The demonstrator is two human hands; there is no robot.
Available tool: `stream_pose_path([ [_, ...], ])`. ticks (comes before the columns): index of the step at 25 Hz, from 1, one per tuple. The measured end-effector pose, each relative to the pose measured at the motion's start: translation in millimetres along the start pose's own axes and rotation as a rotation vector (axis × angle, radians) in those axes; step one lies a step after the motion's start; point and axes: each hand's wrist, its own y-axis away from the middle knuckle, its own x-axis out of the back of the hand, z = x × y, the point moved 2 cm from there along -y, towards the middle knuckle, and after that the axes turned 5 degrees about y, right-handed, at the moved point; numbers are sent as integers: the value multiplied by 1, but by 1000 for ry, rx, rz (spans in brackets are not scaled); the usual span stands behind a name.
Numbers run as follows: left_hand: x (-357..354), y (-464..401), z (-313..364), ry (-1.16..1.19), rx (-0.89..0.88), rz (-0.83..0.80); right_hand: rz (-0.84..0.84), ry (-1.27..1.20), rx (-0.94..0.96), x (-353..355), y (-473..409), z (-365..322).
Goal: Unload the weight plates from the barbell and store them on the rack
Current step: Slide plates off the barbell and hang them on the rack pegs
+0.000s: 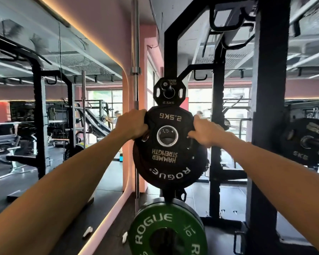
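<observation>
Black rubber fills the middle of my view: a small 2.5 kg plate (167, 133), its "HAMMER STRENGTH" lettering upside down, sits between my two hands at about chest height in front of the rack upright (170, 50). My left hand (132, 126) grips the plate's left edge, fingers curled round the rim and into the cut-out there. My right hand (203, 132) grips the right edge the same way, thumb on the face and fingers wrapped behind. So the plate lies squarely between both grasps, its steel-ringed centre hole (167, 136) midway between my hands, face toward me.

Directly behind it, and partly covered by it, hangs a larger black Rogue plate (170, 172); I cannot tell whether the small plate touches it or is already on a peg. Just above, a second 2.5 kg plate (168, 92) hangs on an upper storage peg (164, 84) of the upright. Below, a green Rogue plate (166, 230) marked 10 stands near the floor.

Off to my right, a 5 kg plate (305, 142) sits on another peg of the near post (269, 107). Left of the upright, a bare barbell (135, 52) stands vertically against the pink wall (107, 34), beside a mirror (44, 107). Two white earbuds (87, 231) lie on the floor ledge.
</observation>
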Motion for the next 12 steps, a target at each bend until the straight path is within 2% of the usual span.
stream_pose_path([
  [12, 14, -159, -53, 113, -147, 185, 164, -32, -81, 38, -154, 2],
])
